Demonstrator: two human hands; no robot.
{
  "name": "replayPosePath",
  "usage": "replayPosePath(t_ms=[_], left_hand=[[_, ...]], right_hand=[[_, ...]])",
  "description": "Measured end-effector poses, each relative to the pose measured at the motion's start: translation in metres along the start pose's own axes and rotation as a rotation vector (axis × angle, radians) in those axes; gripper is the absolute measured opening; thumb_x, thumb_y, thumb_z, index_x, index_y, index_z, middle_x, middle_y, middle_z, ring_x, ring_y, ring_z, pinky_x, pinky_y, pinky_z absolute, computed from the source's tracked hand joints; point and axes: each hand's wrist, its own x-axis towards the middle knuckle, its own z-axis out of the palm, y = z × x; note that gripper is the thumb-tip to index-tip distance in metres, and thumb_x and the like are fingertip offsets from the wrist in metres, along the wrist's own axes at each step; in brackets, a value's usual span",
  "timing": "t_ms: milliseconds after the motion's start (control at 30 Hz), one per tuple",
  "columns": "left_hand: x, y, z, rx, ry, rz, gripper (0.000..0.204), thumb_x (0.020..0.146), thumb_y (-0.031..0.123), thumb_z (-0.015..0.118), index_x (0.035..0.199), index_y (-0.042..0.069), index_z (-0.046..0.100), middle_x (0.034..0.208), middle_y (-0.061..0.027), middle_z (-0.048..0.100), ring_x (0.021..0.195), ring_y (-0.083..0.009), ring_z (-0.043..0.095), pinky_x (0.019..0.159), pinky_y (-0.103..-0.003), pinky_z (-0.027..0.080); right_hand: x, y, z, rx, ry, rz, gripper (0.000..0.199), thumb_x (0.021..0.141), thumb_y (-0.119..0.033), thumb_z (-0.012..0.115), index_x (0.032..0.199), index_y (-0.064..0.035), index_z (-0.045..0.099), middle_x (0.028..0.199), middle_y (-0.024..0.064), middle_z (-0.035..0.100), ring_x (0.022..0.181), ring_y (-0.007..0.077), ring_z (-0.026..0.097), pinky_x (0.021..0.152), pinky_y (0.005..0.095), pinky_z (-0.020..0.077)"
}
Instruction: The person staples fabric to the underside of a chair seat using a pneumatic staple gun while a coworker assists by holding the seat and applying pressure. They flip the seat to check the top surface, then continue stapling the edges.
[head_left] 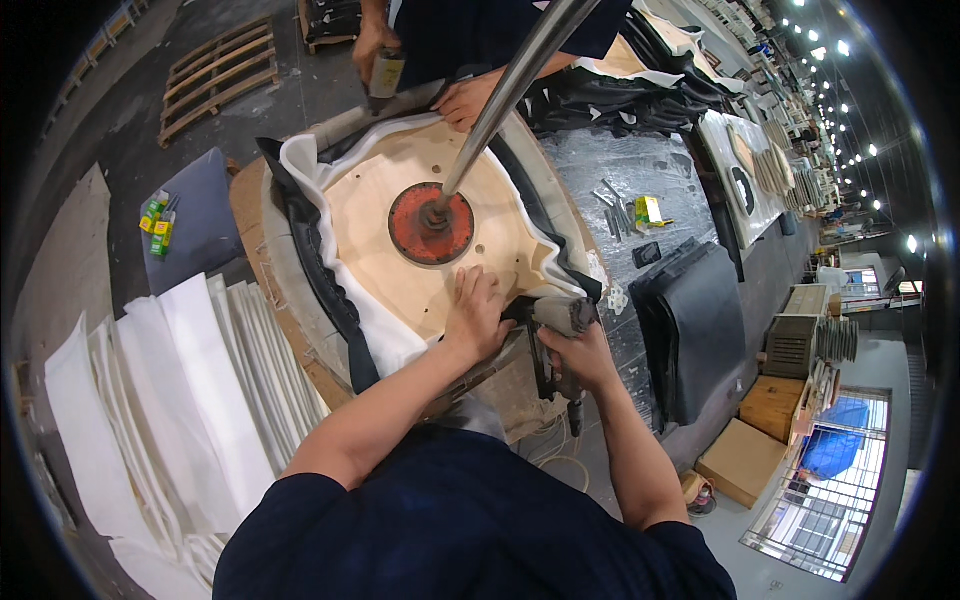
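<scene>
A round plywood seat board (pixel 380 215) lies in front of me, its rim wrapped with white padding (pixel 350 300) and black cover material (pixel 318 270). A red disc (pixel 405 225) on a metal rod (pixel 500 105) sits on the middle of the board. My left hand (pixel 478 315) rests on the board's near edge, fingers stretched out and holding nothing. My right hand (pixel 580 355) is wrapped round the handle of a pneumatic staple gun (pixel 562 315), whose head is at the board's near right edge. The tip of its nose is hard to make out.
Across the board a co-worker's hand (pixel 375 50) holds another tool; their other hand (pixel 465 100) touches the far rim. White padding sheets (pixel 180 350) stack at left. Black sheets (pixel 690 320) and a yellow-green box (pixel 648 212) lie on the right table. A hose (pixel 560 465) hangs below.
</scene>
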Motion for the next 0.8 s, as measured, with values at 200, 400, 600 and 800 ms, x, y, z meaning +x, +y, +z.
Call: replayPosePath(t_ms=[200,400,600,800], left_hand=[[0.006,-0.005,0.008,-0.024,0.064,0.014,0.017,0.084,0.02,0.085,0.087,0.005,0.077,0.145,-0.0142,0.059,0.153,-0.0462,0.042,0.129,-0.066,0.025],[0.006,-0.003,0.013,-0.014,0.062,-0.064,0.013,0.086,0.019,0.082,0.085,0.006,0.079,0.149,-0.0129,0.059,0.159,-0.0435,0.038,0.132,-0.063,0.022],[0.007,-0.002,0.011,-0.021,0.026,-0.104,0.015,0.088,0.019,0.081,0.09,0.004,0.081,0.152,-0.0124,0.058,0.16,-0.0438,0.036,0.133,-0.063,0.02],[0.005,0.0,-0.003,0.07,-0.067,-0.105,0.021,0.089,0.026,0.083,0.094,0.006,0.082,0.159,-0.0122,0.053,0.163,-0.0449,0.029,0.133,-0.065,0.019]], right_hand=[[0.016,-0.021,0.003,-0.123,-0.086,-0.032,0.025,0.098,-0.016,0.085,0.116,-0.0013,0.075,0.083,-0.0001,0.072,0.053,0.0096,0.059,0.048,0.0293,0.0453],[0.029,-0.033,0.003,-0.194,-0.115,0.048,0.029,0.096,-0.02,0.087,0.115,-0.0008,0.077,0.082,0.002,0.073,0.053,0.0113,0.06,0.049,0.0309,0.046],[0.038,-0.037,0.013,-0.396,-0.027,0.106,0.033,0.092,-0.026,0.089,0.109,-0.0002,0.078,0.075,0.0062,0.073,0.053,0.0145,0.063,0.052,0.0354,0.0501],[0.044,-0.035,0.014,-0.431,0.006,0.097,0.034,0.091,-0.027,0.091,0.109,-0.0009,0.078,0.076,0.0067,0.074,0.054,0.0158,0.064,0.051,0.0355,0.0506]])
